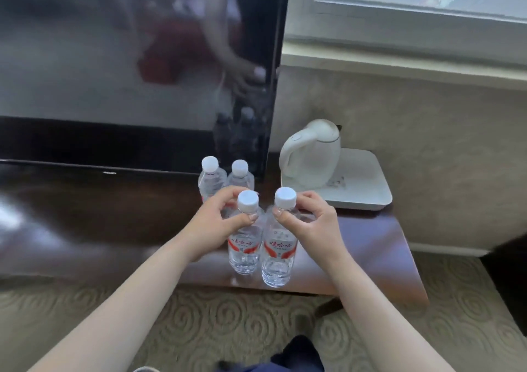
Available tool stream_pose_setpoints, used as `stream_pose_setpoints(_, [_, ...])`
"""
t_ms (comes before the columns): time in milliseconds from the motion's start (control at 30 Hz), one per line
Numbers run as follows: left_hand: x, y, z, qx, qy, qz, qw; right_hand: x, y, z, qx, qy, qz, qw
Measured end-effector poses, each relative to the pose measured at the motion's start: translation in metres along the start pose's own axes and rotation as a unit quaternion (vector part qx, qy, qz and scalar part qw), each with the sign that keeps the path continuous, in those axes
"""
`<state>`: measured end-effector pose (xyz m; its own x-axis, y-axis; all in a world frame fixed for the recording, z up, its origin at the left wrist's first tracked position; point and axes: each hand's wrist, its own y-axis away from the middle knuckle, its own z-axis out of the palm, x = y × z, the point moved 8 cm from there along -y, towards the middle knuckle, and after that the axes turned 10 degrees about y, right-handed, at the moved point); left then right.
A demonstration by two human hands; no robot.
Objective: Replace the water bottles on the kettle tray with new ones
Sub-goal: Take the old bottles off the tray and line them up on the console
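Note:
Two clear water bottles with white caps and red labels stand side by side near the front edge of the dark table. My left hand [216,223] grips the neck of the left bottle [245,246]. My right hand [310,220] grips the neck of the right bottle [279,254]. Two more capped bottles [212,177] [241,176] stand just behind them, untouched. The white kettle tray [368,183] lies to the right with a white kettle [312,155] on its left part; no bottle is on it.
A large dark TV screen [128,58] rises behind the bottles. The brown table [379,252] ends at a rounded right corner. A window sill [399,60] runs above the kettle. Patterned carpet [228,320] lies below.

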<state>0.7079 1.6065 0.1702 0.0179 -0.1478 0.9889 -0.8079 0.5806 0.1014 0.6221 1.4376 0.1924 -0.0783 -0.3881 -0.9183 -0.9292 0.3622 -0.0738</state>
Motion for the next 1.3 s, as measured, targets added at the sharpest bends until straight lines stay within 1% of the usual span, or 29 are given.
stream_pose_setpoints(133, [-0.014,0.03,-0.059,0.027,-0.009,0.007,1.0,-0.016,0.004,0.063,-0.036,0.006,-0.015,0.999])
stream_pose_setpoints(267, [-0.028,0.045,-0.117,0.063,-0.007,-0.001,0.998,-0.032,-0.006,0.123,-0.068,0.042,-0.048,0.996])
stream_pose_setpoints(367, [-0.034,0.04,-0.153,0.089,-0.018,0.004,0.996,-0.044,-0.024,0.158,-0.082,0.057,-0.05,0.994])
stream_pose_setpoints(500, [-0.035,0.02,-0.192,0.121,-0.018,0.023,0.992,-0.057,-0.053,0.19,-0.078,0.077,-0.068,0.992])
stream_pose_setpoints(600, [-0.038,0.002,-0.213,0.143,-0.009,0.03,0.989,-0.062,-0.073,0.212,-0.075,0.082,-0.065,0.992])
stream_pose_setpoints(767, [-0.054,-0.021,-0.229,0.171,-0.016,0.02,0.985,-0.053,-0.1,0.239,-0.077,0.068,-0.022,0.994])
stream_pose_setpoints(867, [-0.058,-0.032,-0.235,0.18,-0.008,0.011,0.984,-0.044,-0.11,0.245,-0.063,0.045,0.009,0.997])
stream_pose_setpoints(1000, [-0.055,-0.042,-0.236,0.186,-0.022,0.019,0.982,-0.032,-0.119,0.248,-0.043,0.018,0.048,0.998])
stream_pose_setpoints(1300, [-0.051,-0.043,-0.231,0.216,-0.056,0.024,0.975,-0.024,-0.128,0.25,-0.023,-0.021,0.066,0.997])
